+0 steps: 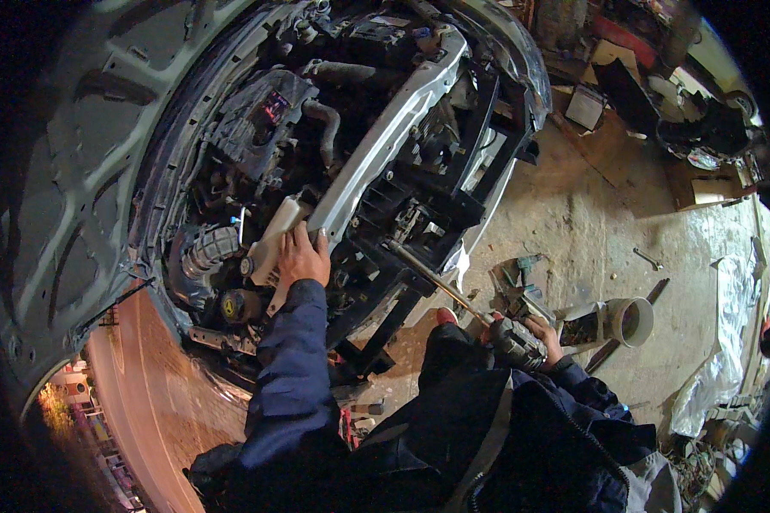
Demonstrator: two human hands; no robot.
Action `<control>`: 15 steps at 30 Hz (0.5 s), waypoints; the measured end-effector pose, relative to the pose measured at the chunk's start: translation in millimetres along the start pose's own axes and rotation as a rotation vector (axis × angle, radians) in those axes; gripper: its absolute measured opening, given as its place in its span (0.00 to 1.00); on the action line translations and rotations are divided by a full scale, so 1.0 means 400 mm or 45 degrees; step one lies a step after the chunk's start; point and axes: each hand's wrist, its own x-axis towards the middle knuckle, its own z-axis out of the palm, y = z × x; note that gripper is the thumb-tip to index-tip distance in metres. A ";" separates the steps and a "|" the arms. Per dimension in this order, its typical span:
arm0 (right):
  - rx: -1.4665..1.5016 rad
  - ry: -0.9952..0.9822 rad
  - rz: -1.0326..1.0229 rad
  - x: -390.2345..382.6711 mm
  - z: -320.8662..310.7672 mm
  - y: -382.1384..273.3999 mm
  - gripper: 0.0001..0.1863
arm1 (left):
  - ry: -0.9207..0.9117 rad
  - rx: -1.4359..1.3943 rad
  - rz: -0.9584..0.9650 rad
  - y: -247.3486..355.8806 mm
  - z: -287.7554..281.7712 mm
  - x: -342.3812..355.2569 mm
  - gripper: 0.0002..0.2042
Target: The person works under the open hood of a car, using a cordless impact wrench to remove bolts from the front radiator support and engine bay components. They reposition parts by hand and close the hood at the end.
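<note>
My left hand (304,256) lies with its fingers apart on the end of the silver crossbar (376,144) and the pale plastic reservoir (274,232) beside it, in the car's engine bay. My right hand (547,337) is closed around a power driver (517,344), held low in front of my body. From the driver a long extension bar (441,285) runs up and left into the car's front end, between black frame parts. Its far tip reaches dark parts below the crossbar, and I cannot make out what it touches. Near my left hand are a ribbed intake hose (211,250) and a round cap (233,305).
The raised hood (77,171) fills the left side. On the floor to the right lie a wrench (648,258), another power tool (522,270), a white bucket (635,321) on its side and clear plastic sheeting (717,342). Car parts and boxes (710,190) crowd the far right.
</note>
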 end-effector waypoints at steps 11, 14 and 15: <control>0.148 0.007 0.038 -0.005 0.015 0.023 0.30 | -0.033 -0.017 0.006 -0.010 0.009 0.001 0.25; 0.481 0.031 0.158 0.013 0.014 0.026 0.24 | -0.086 -0.046 -0.009 -0.005 0.001 0.001 0.25; 0.354 0.045 0.057 0.013 0.010 0.022 0.23 | -0.049 -0.052 0.015 -0.007 -0.003 0.002 0.25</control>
